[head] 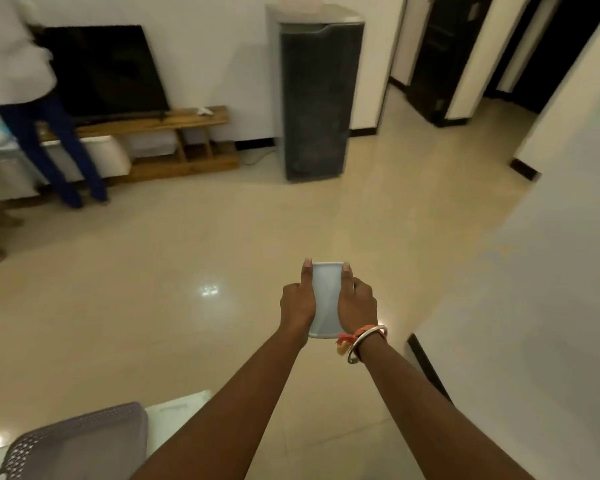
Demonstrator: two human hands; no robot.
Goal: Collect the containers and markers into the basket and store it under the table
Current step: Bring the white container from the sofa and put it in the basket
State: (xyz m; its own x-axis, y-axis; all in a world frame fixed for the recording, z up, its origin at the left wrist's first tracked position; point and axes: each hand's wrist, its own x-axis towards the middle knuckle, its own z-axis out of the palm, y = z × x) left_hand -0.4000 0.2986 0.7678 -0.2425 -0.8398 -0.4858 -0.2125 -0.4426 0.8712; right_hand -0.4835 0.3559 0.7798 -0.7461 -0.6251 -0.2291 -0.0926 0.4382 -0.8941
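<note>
Well above the basket (80, 441), at the far left edge: a standing person (25, 98), blurred. Grey and perforated, parked in the bottom-left corner on a white surface (167, 420), likely the table, probably to keep it within arm's reach for loading. Mouth out of view, so contents cannot be told; no containers or markers in sight. Up and slightly right of the basket: a dark television (101, 71) on a low wooden bench (174, 121). Further right of the basket, over bare floor: left hand (297, 306), thumb laid straight along one long edge of a pale slab (326, 299), other fingers curled beneath. Gripping the opposite edge the same way, right hand (357, 303), bangle (366, 342) on its wrist. Held out flat between both, likely for reading or tapping; phone or lid, cannot tell. Farthest right of the basket, a white wall (551, 271).
</note>
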